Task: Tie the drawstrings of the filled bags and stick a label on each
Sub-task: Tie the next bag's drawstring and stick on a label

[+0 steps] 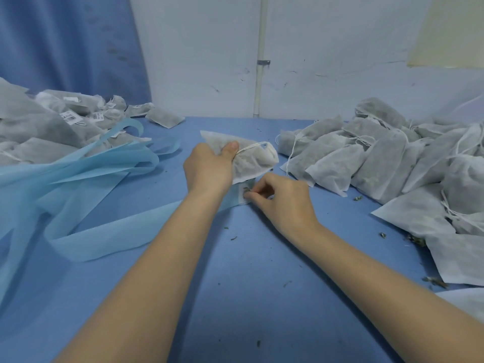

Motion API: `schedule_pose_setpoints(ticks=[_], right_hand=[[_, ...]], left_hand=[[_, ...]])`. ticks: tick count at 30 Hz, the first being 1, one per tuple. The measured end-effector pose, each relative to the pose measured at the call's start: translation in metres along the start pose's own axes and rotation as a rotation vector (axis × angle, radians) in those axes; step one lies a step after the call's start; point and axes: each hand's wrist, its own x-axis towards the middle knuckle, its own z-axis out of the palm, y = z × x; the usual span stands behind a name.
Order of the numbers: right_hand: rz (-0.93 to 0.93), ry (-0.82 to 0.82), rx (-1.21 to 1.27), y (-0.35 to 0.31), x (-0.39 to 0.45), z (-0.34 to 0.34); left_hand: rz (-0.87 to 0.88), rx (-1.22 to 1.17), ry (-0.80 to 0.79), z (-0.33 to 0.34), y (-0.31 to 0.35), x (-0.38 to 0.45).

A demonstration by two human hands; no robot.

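Observation:
My left hand [209, 169] grips a filled white drawstring bag [251, 158] above the middle of the blue table, thumb pressed on its top near the white drawstring [252, 147]. Just below the bag, my right hand [282, 197] pinches a small white barcode label [245, 191] on the end of a pale blue backing strip [125, 231] that runs off to the left.
A heap of filled bags without labels [392, 158] covers the right side of the table. A pile of labelled bags [65, 119] lies at the back left, with loops of empty blue backing strip [91, 163] in front. Herb crumbs dot the blue table [248, 284].

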Motion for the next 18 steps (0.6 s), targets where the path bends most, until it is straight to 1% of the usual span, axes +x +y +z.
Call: schedule_pose_setpoints(ticks=[2, 4, 7, 8, 9, 11, 13, 15, 18], right_hand=[[-0.043, -0.057, -0.079, -0.004, -0.005, 0.0], [-0.04, -0.137, -0.098, -0.007, -0.008, -0.005], [-0.019, -0.293, -0.026, -0.009, -0.016, -0.02], [-0.008, -0.308, 0.015, -0.01, -0.018, -0.027], [0.003, -0.29, 0.055, -0.01, -0.019, -0.035], [0.004, -0.205, 0.121, -0.012, -0.018, -0.053], [-0.036, -0.122, 0.147, -0.016, -0.014, -0.07], [-0.082, -0.05, 0.149, -0.019, -0.011, -0.083], [-0.118, 0.006, 0.1, -0.021, -0.004, -0.096]], left_hand=[[0.011, 0.017, 0.003, 0.001, 0.0, 0.0], [0.015, 0.021, -0.001, 0.0, 0.0, 0.0], [0.017, 0.013, -0.009, -0.001, -0.001, 0.0], [0.031, 0.014, -0.01, -0.001, -0.001, -0.001], [0.055, 0.017, -0.007, -0.001, -0.001, -0.002], [0.124, 0.02, 0.012, -0.002, 0.002, -0.006], [0.188, 0.015, 0.007, -0.001, 0.006, -0.01], [0.24, 0.009, -0.044, 0.001, 0.01, -0.017], [0.305, 0.025, -0.153, 0.008, 0.014, -0.029]])
